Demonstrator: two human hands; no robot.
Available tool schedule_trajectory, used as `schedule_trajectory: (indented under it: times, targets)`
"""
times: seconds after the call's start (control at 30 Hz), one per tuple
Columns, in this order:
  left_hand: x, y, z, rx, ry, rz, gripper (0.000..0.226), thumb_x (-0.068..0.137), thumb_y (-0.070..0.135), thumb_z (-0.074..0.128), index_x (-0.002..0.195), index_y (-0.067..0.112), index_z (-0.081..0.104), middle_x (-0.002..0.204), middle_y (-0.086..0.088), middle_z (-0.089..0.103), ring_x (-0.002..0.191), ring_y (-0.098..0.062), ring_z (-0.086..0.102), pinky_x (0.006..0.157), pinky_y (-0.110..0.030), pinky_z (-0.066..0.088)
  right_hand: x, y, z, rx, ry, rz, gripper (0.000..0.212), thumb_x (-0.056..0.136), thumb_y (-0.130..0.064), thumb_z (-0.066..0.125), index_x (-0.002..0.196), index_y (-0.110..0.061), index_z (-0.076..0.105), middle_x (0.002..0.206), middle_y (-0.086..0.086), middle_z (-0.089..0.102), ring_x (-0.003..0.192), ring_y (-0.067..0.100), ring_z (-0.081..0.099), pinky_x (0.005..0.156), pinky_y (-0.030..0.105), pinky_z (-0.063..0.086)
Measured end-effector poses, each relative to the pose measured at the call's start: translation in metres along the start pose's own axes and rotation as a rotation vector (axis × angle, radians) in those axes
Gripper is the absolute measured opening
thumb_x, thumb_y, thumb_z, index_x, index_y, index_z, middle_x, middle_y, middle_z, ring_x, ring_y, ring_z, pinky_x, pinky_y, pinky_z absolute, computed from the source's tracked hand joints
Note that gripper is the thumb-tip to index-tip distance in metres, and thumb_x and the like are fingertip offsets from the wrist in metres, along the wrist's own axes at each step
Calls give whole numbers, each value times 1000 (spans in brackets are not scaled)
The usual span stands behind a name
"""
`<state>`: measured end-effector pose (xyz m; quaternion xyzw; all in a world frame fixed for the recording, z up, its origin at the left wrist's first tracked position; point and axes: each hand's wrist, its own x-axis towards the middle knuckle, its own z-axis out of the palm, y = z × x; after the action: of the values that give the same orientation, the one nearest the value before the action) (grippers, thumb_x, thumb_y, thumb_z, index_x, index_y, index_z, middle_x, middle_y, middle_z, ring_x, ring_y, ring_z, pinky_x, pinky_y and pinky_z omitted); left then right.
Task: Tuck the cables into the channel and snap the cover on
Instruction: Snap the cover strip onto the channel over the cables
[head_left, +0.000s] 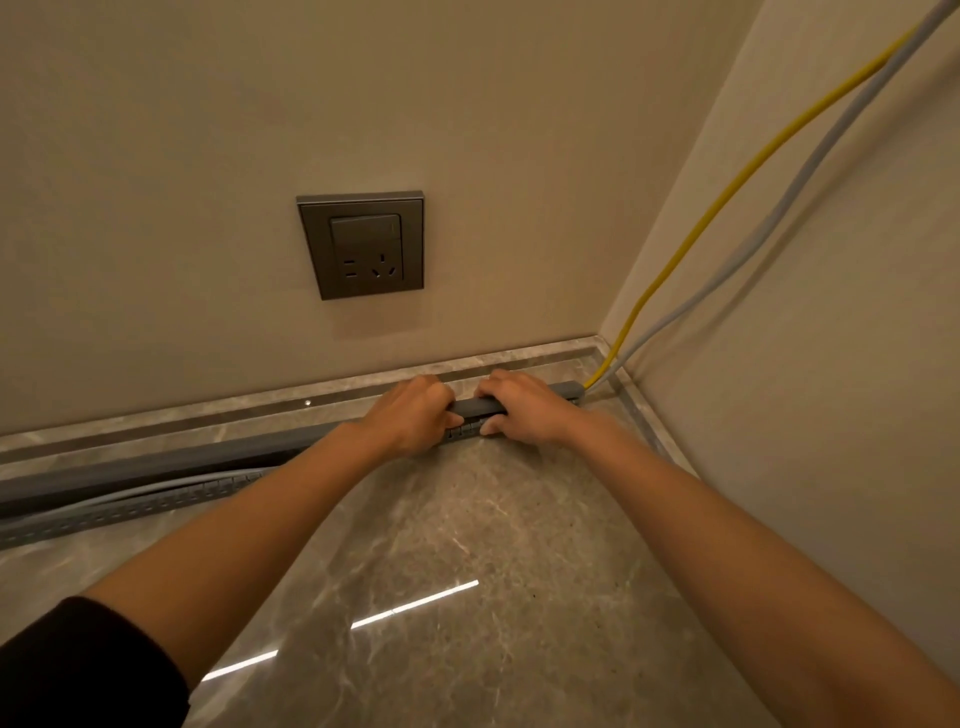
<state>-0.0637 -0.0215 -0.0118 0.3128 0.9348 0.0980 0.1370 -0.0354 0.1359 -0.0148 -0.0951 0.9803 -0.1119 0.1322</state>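
A grey slotted cable channel (119, 506) runs along the floor beside the wall's marble skirting. Its grey cover (156, 465) lies above it, gaping on the left and sitting lower near the corner. My left hand (410, 415) and my right hand (524, 408) grip the cover side by side, fingers curled over its top edge, the right thumb against the channel's front. A yellow cable (727, 197) and a grey cable (789, 208) come down the right wall and enter the channel's right end. A grey cable (171, 486) shows inside the gaping left part.
A grey wall socket with a switch (362, 244) sits on the wall above the hands. The room corner (602, 340) is just to the right. Polished marble floor (467, 571) spreads toward me, with light streaks reflected in it.
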Motion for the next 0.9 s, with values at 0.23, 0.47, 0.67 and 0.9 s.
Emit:
schedule_trajectory:
  times: [0.23, 0.47, 0.67, 0.9]
  targets:
    - [-6, -1, 5, -13, 52, 28, 34, 90, 34, 53, 110, 6, 60, 110, -14, 56, 101, -29, 53, 75, -33, 38, -1, 2, 4, -65, 46, -56, 35, 88, -21, 58, 120, -6, 57, 118, 13, 55, 112, 30, 50, 91, 36, 38]
    - [-11, 6, 16, 75, 135, 23, 30, 93, 24, 49, 113, 2, 55, 116, -17, 51, 106, -32, 50, 83, -38, 40, -5, 3, 18, -148, 119, -94, 34, 93, -18, 50, 124, -5, 51, 125, 13, 51, 113, 34, 47, 97, 39, 36]
    - [-18, 13, 30, 242, 238, 43, 26, 88, 9, 51, 111, -3, 55, 109, -21, 56, 97, -38, 54, 77, -42, 44, -11, 3, 29, -189, 229, -105, 34, 93, -13, 47, 125, -2, 50, 124, 15, 53, 109, 36, 49, 97, 43, 34]
    - [-15, 4, 40, 424, 373, 169, 32, 60, 9, 67, 91, 0, 68, 68, -15, 64, 51, -30, 60, 43, -31, 48, -16, 1, 37, -216, 392, -155, 37, 77, -20, 39, 92, -4, 69, 79, 7, 72, 65, 25, 68, 71, 32, 56]
